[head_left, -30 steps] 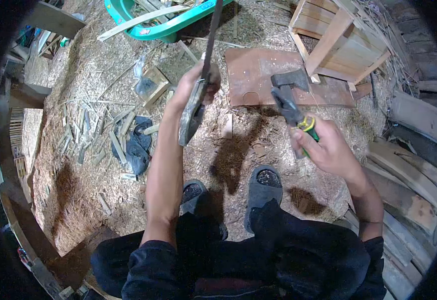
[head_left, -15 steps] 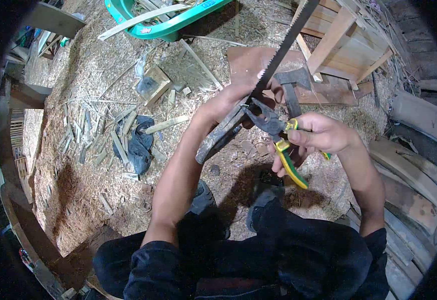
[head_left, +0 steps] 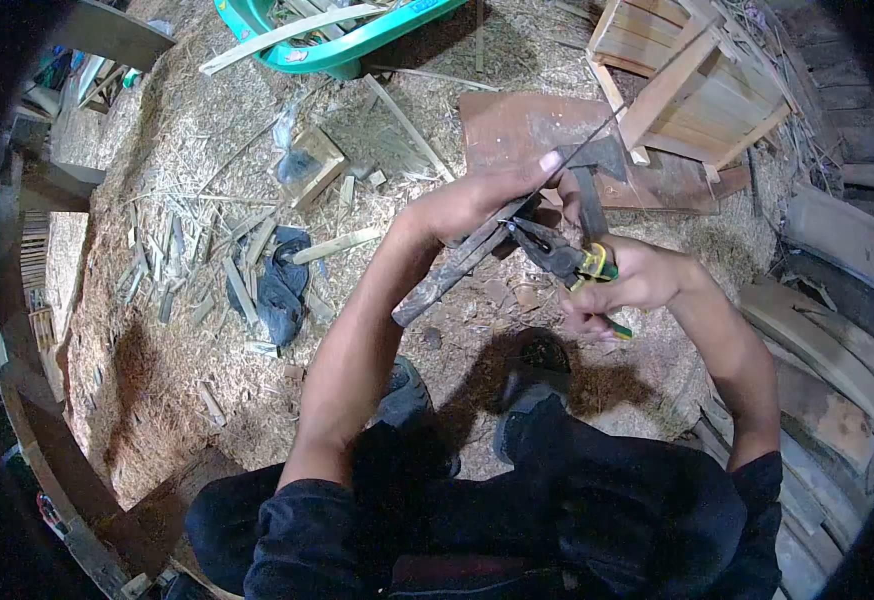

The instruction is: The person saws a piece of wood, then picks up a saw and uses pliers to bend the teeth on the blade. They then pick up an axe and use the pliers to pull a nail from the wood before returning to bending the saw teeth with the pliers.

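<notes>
My left hand [head_left: 477, 205] is wrapped round a saw where its worn handle [head_left: 447, 275] meets the blade. The thin saw blade [head_left: 597, 130] points up and to the right, seen nearly edge-on. In my right hand [head_left: 637, 278] are pliers [head_left: 557, 258] with yellow and green grips. The jaws of the pliers touch the joint of handle and blade beside my left fingers. Whether they grip a small part there is too small to tell. Beyond my hands, an axe [head_left: 585, 195] lies with its head on a brown board [head_left: 497, 130].
A green tub [head_left: 357, 50] with wood strips stands at the top. To the upper right is a wooden crate [head_left: 697, 85]. Wood slivers and a dark plastic bag [head_left: 282, 290] lie on the left floor. Curved planks [head_left: 827, 340] are stacked at the right. A small wooden box [head_left: 332, 165] sits beyond my left forearm.
The saw has turned so its blade now shows nearly edge-on and leans further right. The pliers' handles have come closer together in my right hand, which has shifted slightly.
</notes>
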A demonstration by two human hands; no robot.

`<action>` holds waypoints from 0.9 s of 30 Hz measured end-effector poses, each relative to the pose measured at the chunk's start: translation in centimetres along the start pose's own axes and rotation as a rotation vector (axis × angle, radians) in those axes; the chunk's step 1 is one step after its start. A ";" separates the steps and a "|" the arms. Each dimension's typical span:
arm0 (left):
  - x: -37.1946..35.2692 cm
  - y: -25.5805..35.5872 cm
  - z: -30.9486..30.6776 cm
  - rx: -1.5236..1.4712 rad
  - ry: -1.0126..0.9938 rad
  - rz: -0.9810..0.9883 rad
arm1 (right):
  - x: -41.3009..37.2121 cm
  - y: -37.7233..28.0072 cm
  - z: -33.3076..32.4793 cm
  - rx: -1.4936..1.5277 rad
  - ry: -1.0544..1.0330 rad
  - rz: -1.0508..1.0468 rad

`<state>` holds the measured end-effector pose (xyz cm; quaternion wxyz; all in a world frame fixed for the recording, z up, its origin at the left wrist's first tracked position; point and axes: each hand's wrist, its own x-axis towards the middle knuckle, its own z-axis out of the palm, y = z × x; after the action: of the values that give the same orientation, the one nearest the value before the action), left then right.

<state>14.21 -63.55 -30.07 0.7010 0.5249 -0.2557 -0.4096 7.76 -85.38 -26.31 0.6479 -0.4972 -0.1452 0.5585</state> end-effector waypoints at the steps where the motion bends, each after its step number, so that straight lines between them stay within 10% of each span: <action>1: 0.2 -0.2 -0.5 0.058 0.013 0.018 | 0.0 -0.3 0.3 -0.028 0.046 0.013; 9: 1.6 1.7 -3.7 0.295 0.228 0.000 | 0.4 -2.7 0.6 -0.814 0.644 0.142; 10: 1.8 2.0 -3.7 0.319 0.298 0.027 | 0.8 -3.0 0.8 -0.959 0.777 -0.118; 17: 0.3 3.9 -3.6 0.309 0.507 0.096 | 2.1 -5.1 0.7 -1.141 0.935 0.032; 27: -5.3 7.7 -2.8 0.322 0.341 0.033 | 3.7 -7.4 2.5 -0.946 0.436 -0.074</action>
<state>15.90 -56.74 -23.33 0.6478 0.6873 -0.2043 -0.2575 11.40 -80.05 -20.54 0.3870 -0.8349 -0.2607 0.2919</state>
